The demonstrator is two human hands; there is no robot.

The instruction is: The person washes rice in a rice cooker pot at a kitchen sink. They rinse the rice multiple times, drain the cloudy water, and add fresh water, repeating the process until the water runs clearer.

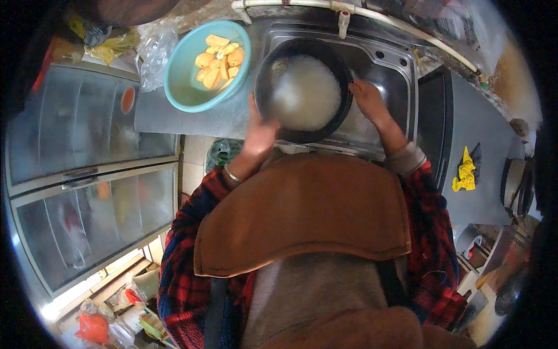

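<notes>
Both hands hold a dark round cooking pot [344, 107] over the stainless steel sink [370, 138]. Cloudy whitish liquid [309, 94] covers much of its bottom; whether grains lie in it is too blurred to tell. A honeycomb-like texture shows on the pot's inside at the upper left. My left hand [260, 133] grips the lower left rim, thumb towards the inside. At the right rim, my right hand [369, 101] has its fingers closed on the edge. Left of the pot, a light-blue plastic basin [172, 94] holds several peeled orange chunks [213, 72], apparently sweet potato.
A white pipe with a tap [344, 24] runs behind the sink. Clear plastic bag [159, 56] lies beside the basin. A glass-fronted cabinet [96, 131] stands left. On the grey surface at right lies a yellow crumpled item [465, 172]. Bags [93, 328] sit at lower left.
</notes>
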